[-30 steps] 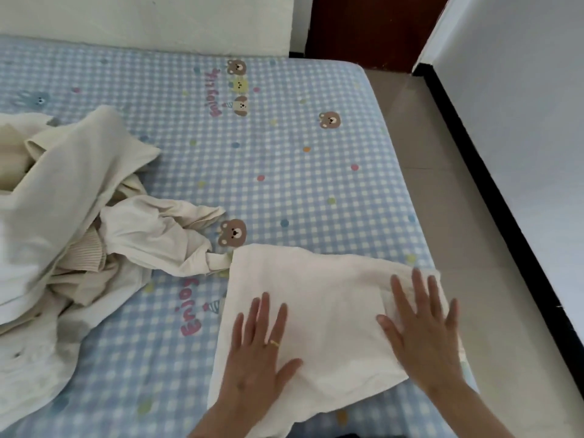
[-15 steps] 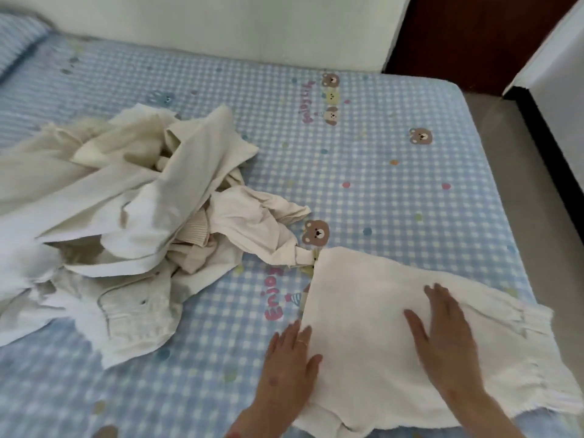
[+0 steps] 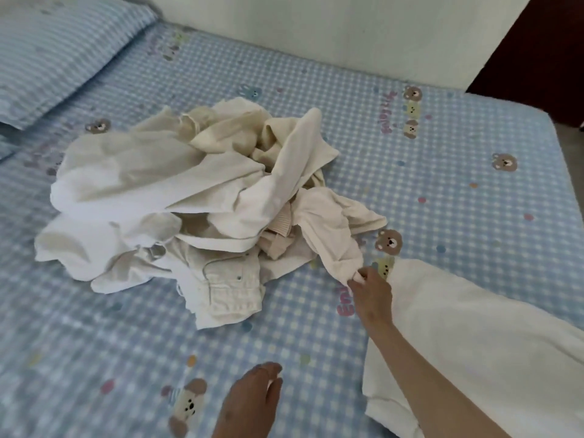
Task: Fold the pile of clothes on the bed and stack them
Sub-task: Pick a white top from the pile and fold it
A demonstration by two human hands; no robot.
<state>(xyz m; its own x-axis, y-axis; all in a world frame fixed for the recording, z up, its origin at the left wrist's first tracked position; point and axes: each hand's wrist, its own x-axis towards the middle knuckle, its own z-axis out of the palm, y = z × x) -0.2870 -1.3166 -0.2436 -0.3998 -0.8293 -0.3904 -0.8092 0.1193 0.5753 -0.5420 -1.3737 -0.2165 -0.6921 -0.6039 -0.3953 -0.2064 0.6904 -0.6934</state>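
A heap of cream and white clothes (image 3: 189, 197) lies rumpled in the middle of the bed. From its right side a cream sleeve (image 3: 331, 229) trails toward me, and my right hand (image 3: 371, 292) pinches the cuff of that sleeve. A folded white garment (image 3: 474, 336) lies flat at the lower right, partly under my right forearm. My left hand (image 3: 252, 403) hovers low over the sheet near the bottom edge, fingers loosely curled and holding nothing.
The bed has a blue checked sheet (image 3: 442, 184) with bear prints. A blue striped pillow (image 3: 53, 49) sits at the far left. A pale wall runs behind the bed, with a dark door (image 3: 543, 45) at the far right.
Both hands have left the folded garment. My right hand reached left and took the sleeve cuff from the heap. My left hand drew back toward me. The view swung left.
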